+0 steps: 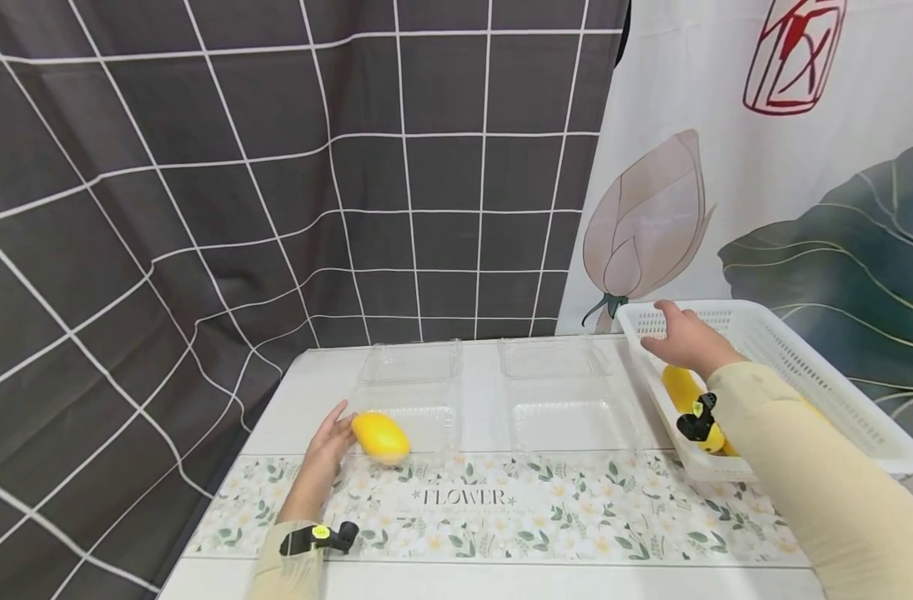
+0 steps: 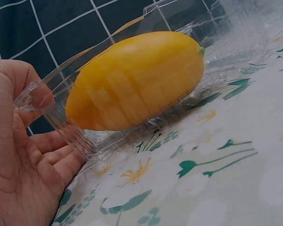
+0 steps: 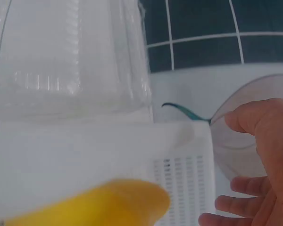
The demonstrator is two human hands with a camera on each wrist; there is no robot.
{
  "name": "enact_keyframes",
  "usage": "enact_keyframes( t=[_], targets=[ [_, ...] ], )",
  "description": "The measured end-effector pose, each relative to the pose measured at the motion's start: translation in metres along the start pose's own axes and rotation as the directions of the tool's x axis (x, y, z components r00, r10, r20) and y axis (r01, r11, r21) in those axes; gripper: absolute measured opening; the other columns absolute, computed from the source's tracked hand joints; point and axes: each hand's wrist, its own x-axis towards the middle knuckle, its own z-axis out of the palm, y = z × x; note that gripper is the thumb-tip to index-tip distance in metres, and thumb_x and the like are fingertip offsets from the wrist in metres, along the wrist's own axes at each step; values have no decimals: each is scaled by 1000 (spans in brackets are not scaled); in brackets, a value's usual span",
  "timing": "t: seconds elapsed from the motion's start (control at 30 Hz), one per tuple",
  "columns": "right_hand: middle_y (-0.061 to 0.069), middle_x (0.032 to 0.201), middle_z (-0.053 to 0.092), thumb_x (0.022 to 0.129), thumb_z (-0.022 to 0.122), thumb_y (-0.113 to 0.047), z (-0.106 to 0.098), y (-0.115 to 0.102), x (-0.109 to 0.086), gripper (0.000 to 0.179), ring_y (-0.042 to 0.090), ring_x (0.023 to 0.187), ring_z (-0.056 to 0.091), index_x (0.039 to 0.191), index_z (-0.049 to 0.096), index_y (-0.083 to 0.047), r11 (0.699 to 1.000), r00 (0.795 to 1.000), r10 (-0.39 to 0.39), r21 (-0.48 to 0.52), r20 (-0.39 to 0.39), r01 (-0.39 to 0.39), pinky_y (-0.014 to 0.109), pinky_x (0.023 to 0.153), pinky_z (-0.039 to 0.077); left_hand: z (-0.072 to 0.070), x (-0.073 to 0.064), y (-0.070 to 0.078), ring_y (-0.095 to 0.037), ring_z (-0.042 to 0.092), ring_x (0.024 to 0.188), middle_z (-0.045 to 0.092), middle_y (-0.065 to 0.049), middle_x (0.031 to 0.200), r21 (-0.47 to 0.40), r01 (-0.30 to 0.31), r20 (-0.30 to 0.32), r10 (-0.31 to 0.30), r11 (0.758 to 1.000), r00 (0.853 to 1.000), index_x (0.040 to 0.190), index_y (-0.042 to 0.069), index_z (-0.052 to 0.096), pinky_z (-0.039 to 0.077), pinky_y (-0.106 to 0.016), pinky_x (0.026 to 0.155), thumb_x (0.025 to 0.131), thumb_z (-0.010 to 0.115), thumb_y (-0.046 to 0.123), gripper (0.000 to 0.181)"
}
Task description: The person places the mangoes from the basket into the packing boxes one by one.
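Note:
A yellow oval fruit [image 1: 381,437] with a small green tip lies in the near left part of a clear plastic container [image 1: 429,427], its lid folded back. My left hand [image 1: 328,446] holds that container's left edge; in the left wrist view the thumb is at the rim and the fingers lie along the outer wall. Over the white basket [image 1: 771,315] at the right is my right hand [image 1: 689,337], thumb spread from the fingers and nothing in its grasp. Below it, another yellow fruit [image 3: 108,205] lies in the basket, partly hidden by the sleeve in the head view.
A second clear container [image 1: 561,425] with its lid folded back stands between the first one and the basket. A flower-printed strip [image 1: 464,525] crosses the white table. Dark grid cloth [image 1: 441,175] and a white printed curtain [image 1: 651,100] hang behind.

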Motion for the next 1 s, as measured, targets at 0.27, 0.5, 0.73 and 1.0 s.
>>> enact_keyframes(
  t=[0.27, 0.5, 0.73, 1.0],
  targets=[
    [50, 145, 21, 96, 63, -40, -2, 26, -8, 100, 64, 128, 33, 153, 3, 15, 995, 993, 60, 72, 101, -67, 76, 105, 31, 1, 0, 1, -36, 30, 150, 36, -5, 162, -11, -10, 5, 10, 1000, 1000, 161, 34, 25, 1, -79, 112, 101, 57, 39, 68],
    [51, 143, 18, 92, 65, -50, -2, 45, -15, 114, 62, 119, 42, 152, -4, 16, 987, 978, 101, 104, 183, -122, 69, 90, 51, 0, 1, 3, -35, 34, 148, 37, -5, 162, -5, -15, -2, 15, 1000, 1000, 161, 35, 25, 2, -80, 111, 102, 55, 38, 66],
    [49, 144, 17, 88, 71, -53, 4, 54, -17, 119, 56, 114, 47, 152, -2, 16, 975, 956, 117, 150, 267, -161, 59, 84, 58, -1, 3, 3, -35, 27, 151, 36, -2, 162, 8, 1, -7, -1, 1000, 1000, 161, 37, 25, 2, -80, 112, 101, 56, 40, 68],
    [41, 122, 42, 89, 71, -52, 12, 60, -21, 118, 33, 83, 59, 151, -3, 17, 954, 917, 137, 199, 374, -223, 40, 69, 60, -1, 1, 5, -36, 21, 153, 35, -2, 163, 14, 4, 1, -4, 1000, 1000, 160, 38, 26, 5, -79, 112, 99, 59, 45, 70]
  ],
)
